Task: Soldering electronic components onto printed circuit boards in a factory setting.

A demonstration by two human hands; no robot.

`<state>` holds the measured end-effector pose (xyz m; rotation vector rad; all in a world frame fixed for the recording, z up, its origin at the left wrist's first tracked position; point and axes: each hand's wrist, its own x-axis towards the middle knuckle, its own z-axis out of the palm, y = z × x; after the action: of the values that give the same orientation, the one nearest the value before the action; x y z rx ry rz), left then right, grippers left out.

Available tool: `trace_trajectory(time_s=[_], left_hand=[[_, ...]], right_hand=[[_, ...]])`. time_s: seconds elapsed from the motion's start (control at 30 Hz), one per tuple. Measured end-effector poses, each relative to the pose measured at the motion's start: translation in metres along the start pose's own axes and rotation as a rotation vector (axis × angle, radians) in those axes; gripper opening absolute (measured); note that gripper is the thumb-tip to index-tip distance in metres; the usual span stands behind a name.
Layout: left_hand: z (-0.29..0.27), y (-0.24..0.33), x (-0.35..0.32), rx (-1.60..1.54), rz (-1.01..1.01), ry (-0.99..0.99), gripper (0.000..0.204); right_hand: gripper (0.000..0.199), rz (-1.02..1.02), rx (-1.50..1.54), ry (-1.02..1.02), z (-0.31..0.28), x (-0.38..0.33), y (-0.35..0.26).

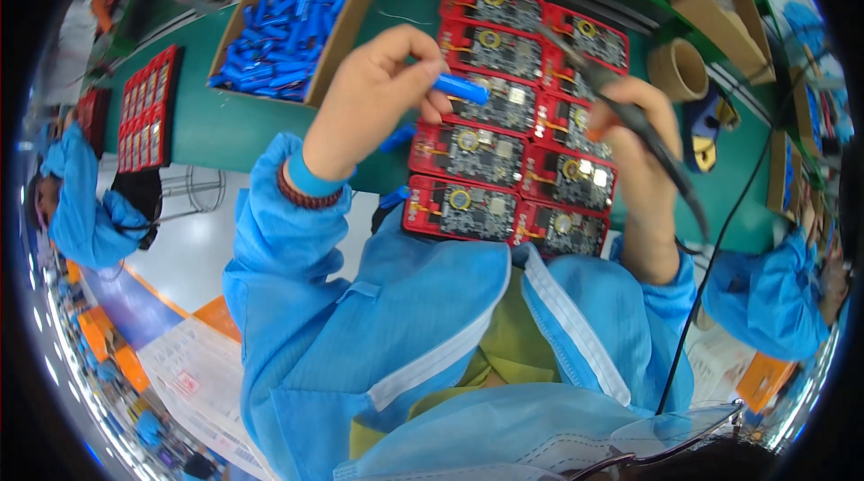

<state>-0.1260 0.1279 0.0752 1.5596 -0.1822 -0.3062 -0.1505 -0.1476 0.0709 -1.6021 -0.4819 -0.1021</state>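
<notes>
Between the thumb and fingers of my left hand [382,85] is a blue cylindrical battery cell [462,88], held over the red tray's left column. My right hand [639,134] grips a soldering iron [634,116] with a dark handle, its tip pointing up and away over the far boards. Below both hands lies a red tray [418,157] of several pockets, each with a dark circuit board [477,157] bearing a round yellow-ringed part. Two more blue cells [396,137] rest by the tray's left edge, partly hidden.
A cardboard box [358,8] full of blue cells stands at the far left, with another red tray [148,107] beyond it. Far right are a cardboard roll [677,70], a cardboard box [720,8] and a yellow-and-blue holder [706,134]. A black cable [720,247] hangs at right. Co-workers sit both sides.
</notes>
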Motion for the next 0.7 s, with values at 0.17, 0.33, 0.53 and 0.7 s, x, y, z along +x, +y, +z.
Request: trace_trajectory(time_s=[0.17,0.33,0.53,0.7], left_hand=[[0.046,-0.006,-0.003,-0.035,-0.043,-0.169,0.008],[0.067,-0.012,-0.002,-0.042,0.066,-0.102,0.005],[0.074,-0.011,-0.004,-0.056,0.130,-0.138,0.006],[0.074,-0.018,-0.004,-0.153,-0.069,-0.393,0.010]], right_hand=[[0.045,-0.162,-0.311,-0.097,0.023,0.013,0.010],[0.041,-0.119,-0.223,-0.040,0.025,0.005,0.005],[0.034,-0.035,-0.173,-0.011,0.018,-0.003,0.003],[0.032,-0.129,-0.171,-0.052,0.015,-0.004,0.001]])
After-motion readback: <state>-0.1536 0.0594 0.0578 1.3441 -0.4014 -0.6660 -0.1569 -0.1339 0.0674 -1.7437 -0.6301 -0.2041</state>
